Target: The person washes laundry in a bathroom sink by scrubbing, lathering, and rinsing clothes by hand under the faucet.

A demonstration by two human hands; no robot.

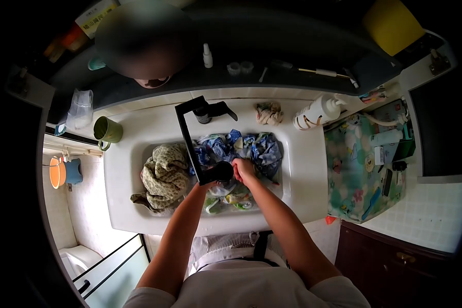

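Observation:
A black tap (189,141) reaches over a white sink (301,169), its round outlet close above my hands. My left hand (209,185) is mostly hidden behind the outlet, so its fingers cannot be made out. Just right of the outlet, my right hand (244,169) has its fingers curled closed; what they hold is too small to tell. Blue patterned cloth (264,150) lies bunched beyond my hands. A speckled beige-green cloth (165,172) is heaped at the sink's left. Green and white cloth (236,200) shows below my hands.
A green mug (108,131) stands at the sink's left edge. Behind the basin lie a crumpled cloth (269,113) and a white pump bottle (317,113). Small items line the dark shelf (282,79). A patterned cover (344,169) is on the right.

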